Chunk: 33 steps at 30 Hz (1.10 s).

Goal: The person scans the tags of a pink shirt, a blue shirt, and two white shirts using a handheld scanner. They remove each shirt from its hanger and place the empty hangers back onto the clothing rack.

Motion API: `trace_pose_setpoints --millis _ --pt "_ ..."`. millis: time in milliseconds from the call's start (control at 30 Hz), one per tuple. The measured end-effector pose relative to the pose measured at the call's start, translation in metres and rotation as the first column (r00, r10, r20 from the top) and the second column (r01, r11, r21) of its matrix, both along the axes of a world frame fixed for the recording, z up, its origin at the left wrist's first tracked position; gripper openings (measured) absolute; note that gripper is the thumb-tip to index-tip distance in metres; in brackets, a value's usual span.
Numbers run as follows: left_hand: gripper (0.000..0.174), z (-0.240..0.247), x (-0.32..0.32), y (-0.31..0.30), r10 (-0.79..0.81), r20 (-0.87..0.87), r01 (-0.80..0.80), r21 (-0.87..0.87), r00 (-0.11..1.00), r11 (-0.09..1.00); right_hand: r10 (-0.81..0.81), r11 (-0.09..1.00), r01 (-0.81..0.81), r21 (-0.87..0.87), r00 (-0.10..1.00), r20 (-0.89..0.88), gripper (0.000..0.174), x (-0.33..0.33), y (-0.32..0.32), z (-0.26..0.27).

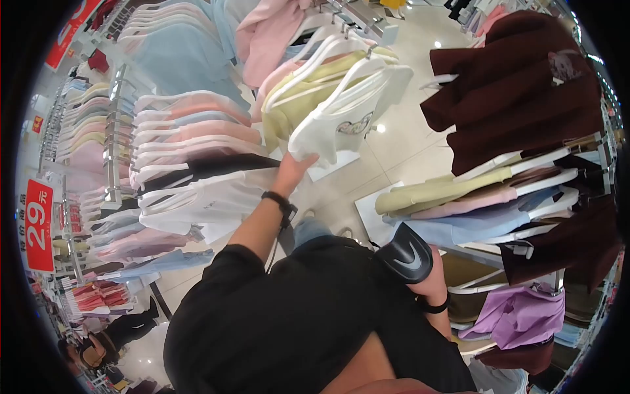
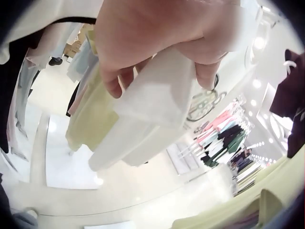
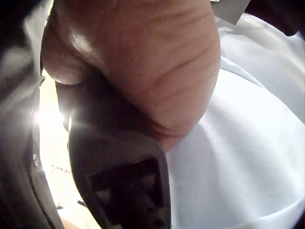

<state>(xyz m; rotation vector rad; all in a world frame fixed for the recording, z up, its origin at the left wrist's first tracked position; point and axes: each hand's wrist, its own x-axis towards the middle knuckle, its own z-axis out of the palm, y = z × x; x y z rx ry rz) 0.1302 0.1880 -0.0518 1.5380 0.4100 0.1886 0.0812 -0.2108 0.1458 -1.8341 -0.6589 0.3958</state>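
Observation:
A white shirt (image 1: 354, 121) with a printed heart-like design hangs on a white hanger at the front of a rail. The left hand (image 1: 295, 172) pinches its near sleeve; in the left wrist view that hand (image 2: 167, 33) has thumb and fingers on either side of the white cloth (image 2: 152, 105). Yellow-green shirts (image 1: 275, 125) hang just behind it. Low at the right side of the body, the right hand (image 1: 430, 272) grips a black handheld device (image 1: 405, 255). In the right wrist view the palm (image 3: 152, 62) lies against the dark device (image 3: 124, 162), its fingertips hidden.
Pink, black and white shirts (image 1: 210, 203) hang on the left. On the right rail are dark brown shirts (image 1: 512, 85), with yellow-green and light blue ones (image 1: 459, 220) nearer. Between the racks runs a tiled floor (image 1: 394, 141). A red price sign (image 1: 39, 225) stands far left.

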Motion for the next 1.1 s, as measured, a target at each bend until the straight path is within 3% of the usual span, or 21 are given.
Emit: trace_pose_setpoints --millis 133,233,333,433,467,567,600,800,900,933,1033,1100 --pt "0.046 -0.061 0.021 -0.010 -0.064 -0.140 0.096 0.238 0.988 0.967 -0.007 1.000 0.007 0.014 1.000 0.026 0.053 -0.003 -0.003 0.002" --pt "0.050 -0.077 0.014 -0.014 0.046 -0.328 0.023 0.203 0.943 0.979 0.056 0.998 -0.053 -0.025 0.991 0.125 0.053 -0.001 -0.009 -0.002" --pt "0.051 -0.101 -0.009 -0.018 0.247 -0.050 -0.243 0.073 0.968 0.967 0.100 0.995 -0.100 -0.013 0.994 0.032 0.052 -0.001 -0.010 -0.005" --pt "0.041 -0.077 -0.036 -0.027 0.284 -0.098 -0.271 0.128 0.954 0.954 0.120 0.993 -0.120 -0.017 0.993 -0.020 0.050 -0.001 -0.009 -0.005" --pt "0.039 -0.051 -0.044 -0.036 0.261 -0.198 -0.235 0.149 0.945 0.961 0.131 0.991 -0.131 -0.007 0.990 -0.043 0.048 -0.001 -0.009 -0.007" --pt "0.040 -0.111 -0.058 -0.022 0.053 -0.243 -0.007 0.188 0.969 0.982 0.165 0.986 -0.165 0.002 0.981 -0.106 0.046 0.000 -0.008 -0.014" --pt "0.045 -0.112 -0.060 -0.022 0.015 -0.370 0.054 0.175 0.929 0.983 0.173 0.984 -0.176 -0.012 0.977 -0.125 0.046 0.000 -0.007 -0.013" --pt "0.046 -0.116 -0.068 -0.042 0.153 -0.111 -0.135 0.149 0.982 0.980 0.206 0.978 -0.208 -0.006 0.974 -0.097 0.043 0.003 -0.004 -0.020" --pt "0.046 -0.073 -0.050 -0.035 -0.075 -0.270 0.088 0.035 0.960 0.995 0.238 0.970 -0.240 -0.042 0.970 -0.044 0.043 0.006 0.000 -0.008" --pt "0.047 -0.071 -0.047 -0.038 -0.091 -0.258 0.111 0.065 0.962 0.992 0.253 0.966 -0.253 -0.059 0.968 -0.010 0.043 0.006 0.001 -0.002" --pt "0.047 -0.087 -0.014 -0.027 -0.020 -0.385 0.176 0.376 0.923 0.910 0.225 0.973 -0.225 -0.042 0.974 -0.013 0.043 0.003 0.001 -0.003" --pt "0.049 -0.111 -0.018 -0.028 0.097 -0.268 0.023 0.411 0.958 0.911 0.218 0.974 -0.220 -0.057 0.975 -0.045 0.044 0.000 -0.001 -0.001"
